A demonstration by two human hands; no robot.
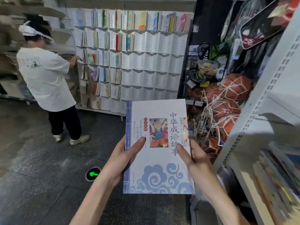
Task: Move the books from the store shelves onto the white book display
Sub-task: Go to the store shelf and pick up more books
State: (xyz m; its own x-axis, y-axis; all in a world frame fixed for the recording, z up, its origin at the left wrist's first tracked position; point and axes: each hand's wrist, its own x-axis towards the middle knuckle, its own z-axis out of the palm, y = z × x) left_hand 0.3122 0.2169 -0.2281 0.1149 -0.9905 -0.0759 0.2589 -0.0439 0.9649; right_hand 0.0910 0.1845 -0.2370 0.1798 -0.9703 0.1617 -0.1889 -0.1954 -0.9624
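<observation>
You are holding the thin white paperback book with blue cloud patterns and large black Chinese characters (158,146) up in front of you, over the dark speckled floor (40,159), well short of the white slotted book display (146,62) on the far wall. Your left hand (123,158) grips the blue spine edge, thumb laid across the cover; your right hand (191,156) grips the opposite edge the same way. The fingers behind the book are hidden.

The book's long axis runs near to far, almost upright as you see it, leaning a little to the right. The cover faces you, the title reads right way up, the top edge points toward the display and the spine lies on the left.

The risks, as I judge them:
- The book is thin and glossy; loosen one hand before the other is secure and it may bend or slip to the floor.
- The netted orange basketballs (227,101) and the grey metal store shelf (266,98) crowd your right side; swing wide and a corner may catch.
- A person in a white T-shirt (45,78) is working at the display's left end, so head for the bare pockets on the right.
</observation>
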